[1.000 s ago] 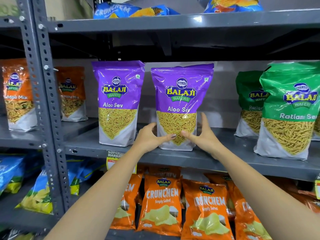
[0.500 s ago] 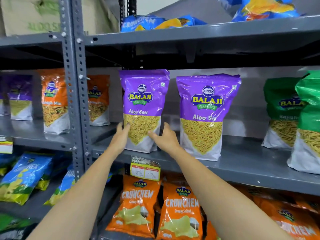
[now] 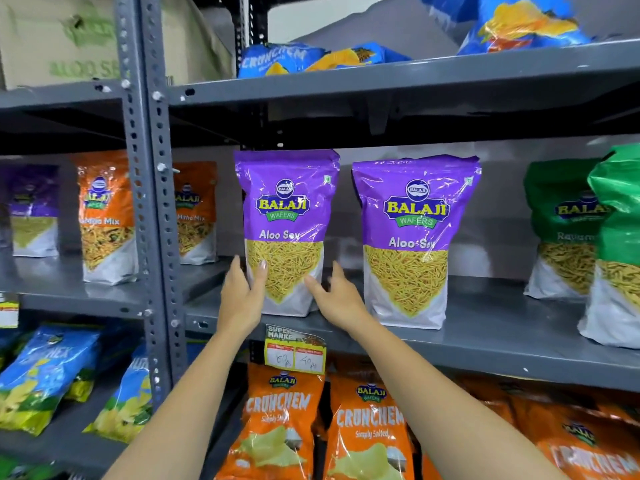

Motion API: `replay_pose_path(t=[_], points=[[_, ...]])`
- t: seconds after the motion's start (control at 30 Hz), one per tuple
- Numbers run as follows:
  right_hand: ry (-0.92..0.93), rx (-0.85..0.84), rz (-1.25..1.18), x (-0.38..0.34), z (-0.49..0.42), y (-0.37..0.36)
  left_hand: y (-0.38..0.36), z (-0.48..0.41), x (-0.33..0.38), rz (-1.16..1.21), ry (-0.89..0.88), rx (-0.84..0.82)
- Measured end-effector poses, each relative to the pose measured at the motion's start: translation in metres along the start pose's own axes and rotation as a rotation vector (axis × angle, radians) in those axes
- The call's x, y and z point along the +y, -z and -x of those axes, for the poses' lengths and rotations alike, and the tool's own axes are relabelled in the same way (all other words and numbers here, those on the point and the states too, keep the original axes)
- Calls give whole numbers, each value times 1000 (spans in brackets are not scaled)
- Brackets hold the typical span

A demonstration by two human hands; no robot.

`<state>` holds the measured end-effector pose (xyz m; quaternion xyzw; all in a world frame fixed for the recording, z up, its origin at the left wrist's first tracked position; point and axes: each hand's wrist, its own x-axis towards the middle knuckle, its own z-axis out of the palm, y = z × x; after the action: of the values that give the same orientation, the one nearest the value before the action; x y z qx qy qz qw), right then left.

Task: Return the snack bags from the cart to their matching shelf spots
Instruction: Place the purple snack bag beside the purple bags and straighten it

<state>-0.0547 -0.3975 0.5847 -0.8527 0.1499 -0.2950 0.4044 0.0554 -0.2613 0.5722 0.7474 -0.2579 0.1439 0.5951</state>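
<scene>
Chiefly, the view is filled by a grey slotted-steel shelving rack (image 3: 157,202), with its middle grey metal shelf (image 3: 485,327) carrying the upright pouches. A brown cardboard carton (image 3: 69,39) is stored on the top left level; blue crisp bags (image 3: 311,58) are laid flat above, and orange Crunchem crisp bags (image 3: 367,434) are stood on the level below. Green Ratlami Sev pouches (image 3: 568,230) are grouped at the right, orange mix pouches (image 3: 104,216) at the left, so each flavour is kept to its own spot.

Two purple Aloo Sev pouches are stood between them, faces forward. The right purple pouch (image 3: 412,237) is set apart from both hands. The left purple pouch (image 3: 287,230), the task's item, is stood on its base near the shelf's front lip, just beside the rack upright's bay edge.

The left hand (image 3: 242,299) is laid open against the pouch's lower left edge, thumb across the front. The right hand (image 3: 337,296) is open at the lower right corner, fingers spread; firm contact there cannot be told. Neither hand is closed around the pouch; it is judged to be steadied and squared, not lifted.

Open shelf is left behind the pouch and in the narrow gap to its twin. A yellow-and-red price tag (image 3: 294,349) is hung from the lip below.
</scene>
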Motion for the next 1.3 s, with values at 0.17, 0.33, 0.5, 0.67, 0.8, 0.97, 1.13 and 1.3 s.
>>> replay_pose_path(t=[0.17, 0.33, 0.5, 0.67, 0.8, 0.97, 1.13, 1.3], points=[[423, 668, -111, 27, 74, 56, -30, 67, 32, 146, -559, 335], [96, 826, -63, 72, 74, 129, -96, 88, 54, 37, -321, -185], [-129, 298, 206, 85, 63, 136, -116, 73, 60, -354, -152, -446], [-110, 303, 241, 86, 70, 134, -118, 72, 65, -363, -228, -422], [-76, 315, 264, 86, 70, 134, -116, 73, 65, -373, -256, -365], [-76, 279, 257, 87, 72, 135, -120, 78, 62, -416, -294, -330], [22, 504, 142, 88, 86, 156, -128, 107, 81, -182, -391, 4], [239, 1339, 67, 116, 139, 263, -188, 199, 152, 326, -499, -236]])
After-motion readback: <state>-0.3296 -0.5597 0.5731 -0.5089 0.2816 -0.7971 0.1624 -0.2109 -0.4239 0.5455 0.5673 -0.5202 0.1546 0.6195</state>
